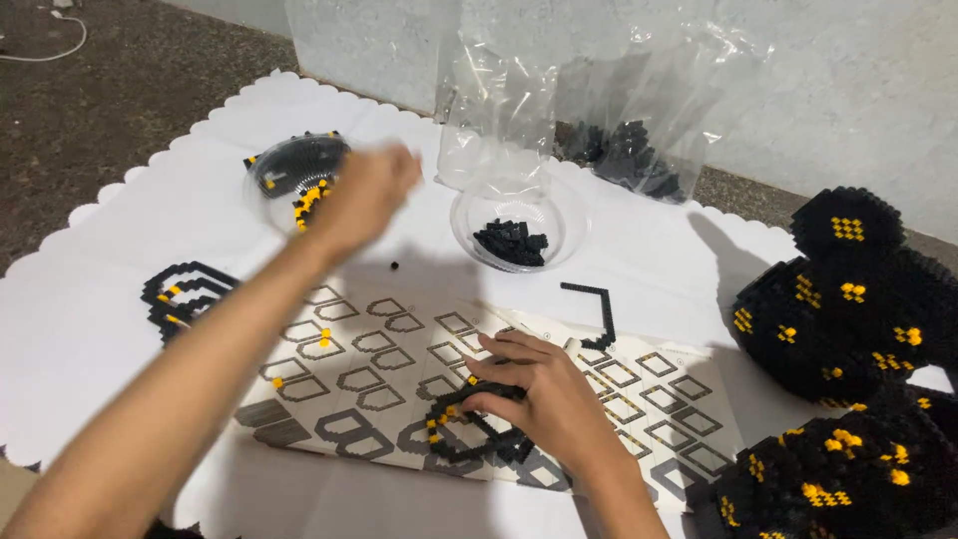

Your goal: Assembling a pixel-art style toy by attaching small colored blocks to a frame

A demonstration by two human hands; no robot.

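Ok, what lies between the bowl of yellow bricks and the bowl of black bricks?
In the head view, the left hand reaches across beside the bowl of yellow bricks; past it, only white mat before the bowl of black bricks.

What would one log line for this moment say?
left hand: reaching over brick bowl | right hand: pressing on black-yellow brick outline | instruction sheet: underneath

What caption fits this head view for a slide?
Left hand reaches to a bowl of yellow and black bricks while right hand presses a black brick ring on the instruction sheet.
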